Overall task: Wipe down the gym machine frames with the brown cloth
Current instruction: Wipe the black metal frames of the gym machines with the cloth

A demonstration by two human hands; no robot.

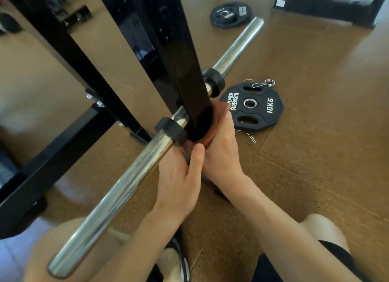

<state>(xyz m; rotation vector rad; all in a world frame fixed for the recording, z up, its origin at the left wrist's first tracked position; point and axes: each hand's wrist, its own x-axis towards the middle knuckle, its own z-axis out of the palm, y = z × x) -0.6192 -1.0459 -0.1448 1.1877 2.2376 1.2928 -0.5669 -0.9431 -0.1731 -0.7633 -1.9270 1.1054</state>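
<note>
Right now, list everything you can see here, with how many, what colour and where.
brown cloth: one, brown, wrapped round the foot of the black frame upright, under both hands
frame upright: one, glossy black, centre, meeting the bar
other frame beams: several, black, left side
chrome bar: one, silver, running diagonally from lower left to upper right
collars on bar: two, black, either side of the upright
10 kg plate: one, black with white lettering, flat on the floor right of the upright
second plate: one, black, on the floor at top
spring clips: silver, by the near plate; count unclear
floor: brown, speckled
left hand: gripping the cloth
right hand: gripping the cloth
</note>
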